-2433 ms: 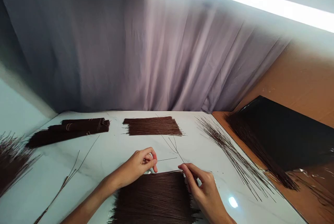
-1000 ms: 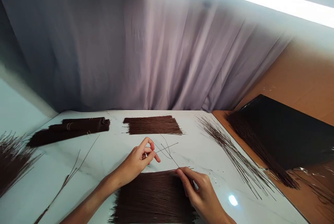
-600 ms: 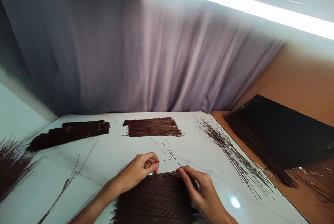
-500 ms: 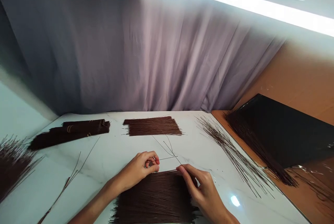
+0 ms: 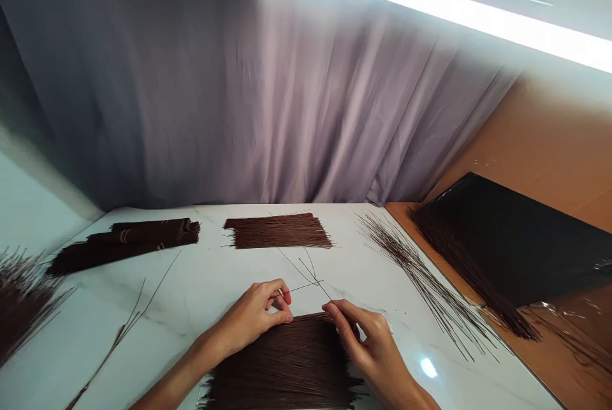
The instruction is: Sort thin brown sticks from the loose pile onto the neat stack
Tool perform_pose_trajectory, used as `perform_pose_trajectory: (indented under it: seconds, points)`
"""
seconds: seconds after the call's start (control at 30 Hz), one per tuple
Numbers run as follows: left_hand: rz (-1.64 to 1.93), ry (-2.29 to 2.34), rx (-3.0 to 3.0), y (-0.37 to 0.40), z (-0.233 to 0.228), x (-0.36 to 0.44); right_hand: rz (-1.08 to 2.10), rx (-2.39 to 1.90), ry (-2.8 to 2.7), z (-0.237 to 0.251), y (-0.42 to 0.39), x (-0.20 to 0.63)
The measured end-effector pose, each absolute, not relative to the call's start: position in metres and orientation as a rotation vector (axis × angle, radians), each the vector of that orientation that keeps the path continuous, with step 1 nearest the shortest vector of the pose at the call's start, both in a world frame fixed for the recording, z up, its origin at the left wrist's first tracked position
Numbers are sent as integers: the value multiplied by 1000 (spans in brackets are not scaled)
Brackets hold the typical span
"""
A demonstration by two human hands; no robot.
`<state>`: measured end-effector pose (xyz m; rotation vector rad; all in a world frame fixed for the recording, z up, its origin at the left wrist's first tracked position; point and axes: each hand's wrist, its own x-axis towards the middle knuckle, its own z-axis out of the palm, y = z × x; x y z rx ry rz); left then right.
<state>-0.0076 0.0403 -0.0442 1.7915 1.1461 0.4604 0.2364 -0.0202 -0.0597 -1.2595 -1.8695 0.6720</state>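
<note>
A flat pile of thin dark brown sticks (image 5: 282, 365) lies at the near edge of the white table (image 5: 205, 282). My left hand (image 5: 253, 317) rests at the pile's far left corner, its thumb and fingers pinched on one thin stick (image 5: 302, 286) that points right. My right hand (image 5: 370, 349) sits at the pile's far right corner and pinches a few thin sticks (image 5: 306, 263) that fan up and away to the left. The two sets of sticks cross between my hands.
Farther back lie a second flat pile of sticks (image 5: 278, 231) and tied dark bundles (image 5: 124, 243). Loose sticks (image 5: 421, 282) spread at the right, beside a black sheet (image 5: 516, 238) on a brown board. More sticks (image 5: 23, 301) lie at far left. A grey curtain (image 5: 268, 110) hangs behind.
My left hand rose with its stick, then came back down to the pile's corner. My right hand stayed at the right corner with its sticks.
</note>
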Motion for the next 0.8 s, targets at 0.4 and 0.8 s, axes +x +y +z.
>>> perform_pose_trajectory:
  seconds: [0.4,0.8]
  points:
    - [444,1121,1778,38,-51,-15,543,-1266,-1872,-50,-16,245]
    - [402,1039,1656,48,-48,-14,641,-1284,-1862,-45,-12,254]
